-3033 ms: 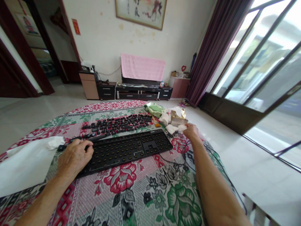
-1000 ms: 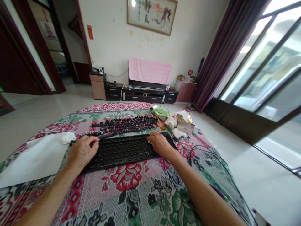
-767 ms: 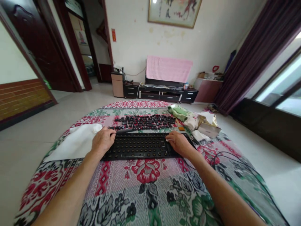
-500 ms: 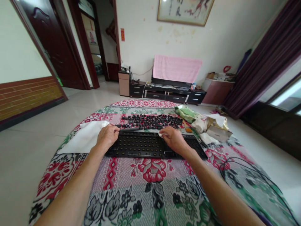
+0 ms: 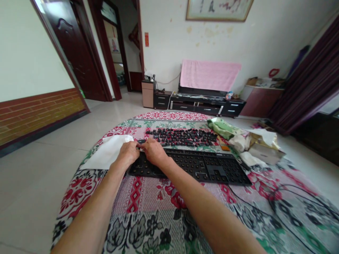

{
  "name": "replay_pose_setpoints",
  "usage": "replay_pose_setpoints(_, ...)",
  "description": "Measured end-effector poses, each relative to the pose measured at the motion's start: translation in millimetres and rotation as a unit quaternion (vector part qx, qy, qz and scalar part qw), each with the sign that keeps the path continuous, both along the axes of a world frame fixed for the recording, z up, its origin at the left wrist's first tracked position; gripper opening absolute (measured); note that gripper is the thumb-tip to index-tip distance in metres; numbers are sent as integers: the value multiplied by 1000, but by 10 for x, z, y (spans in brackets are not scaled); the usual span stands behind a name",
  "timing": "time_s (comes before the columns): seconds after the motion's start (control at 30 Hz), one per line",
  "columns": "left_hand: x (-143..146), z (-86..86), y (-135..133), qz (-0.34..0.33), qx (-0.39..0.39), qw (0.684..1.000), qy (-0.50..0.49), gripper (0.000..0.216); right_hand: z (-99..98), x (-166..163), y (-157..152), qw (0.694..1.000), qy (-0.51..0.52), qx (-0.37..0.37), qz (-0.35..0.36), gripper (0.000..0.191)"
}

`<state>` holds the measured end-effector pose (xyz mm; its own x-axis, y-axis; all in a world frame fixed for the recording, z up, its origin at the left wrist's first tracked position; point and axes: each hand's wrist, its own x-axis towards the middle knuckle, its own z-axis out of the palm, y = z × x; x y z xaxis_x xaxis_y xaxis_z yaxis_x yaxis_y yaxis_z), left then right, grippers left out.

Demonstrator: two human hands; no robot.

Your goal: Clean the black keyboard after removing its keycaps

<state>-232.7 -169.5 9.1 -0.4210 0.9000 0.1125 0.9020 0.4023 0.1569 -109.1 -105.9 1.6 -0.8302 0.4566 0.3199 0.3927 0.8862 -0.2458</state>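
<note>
The left hand (image 5: 129,152) and the right hand (image 5: 155,152) were close together at the far left corner of the keyboard (image 5: 189,162), at ten o'clock on it, with twelve at the far side. The right hand pinched a white bit (image 5: 142,149), maybe tissue. The left hand had its finger and thumb close together; I could not tell if it gripped the corner. It looked like wiping. To do that well, I thought, the left hand needed to stop any sliding, while the right pressed softly in small strokes, away from the loose keys (image 5: 185,135) at twelve o'clock. The keyboard lay flat on the table (image 5: 152,195), partly under the right hand, and reached from there toward three and four o'clock.
</note>
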Motion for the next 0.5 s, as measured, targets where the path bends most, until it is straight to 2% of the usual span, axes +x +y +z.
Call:
replay_pose_setpoints(0.17, -11, -23, 14, 5, -7, 1000, 6, 31, 49, 39, -22, 997, -55, 43, -40, 29)
replay_pose_setpoints(0.5, -1, -54, -2, 0, 10, 1000, -3, 32, 50, 543, 141, 992, -84, 50, -78, 30)
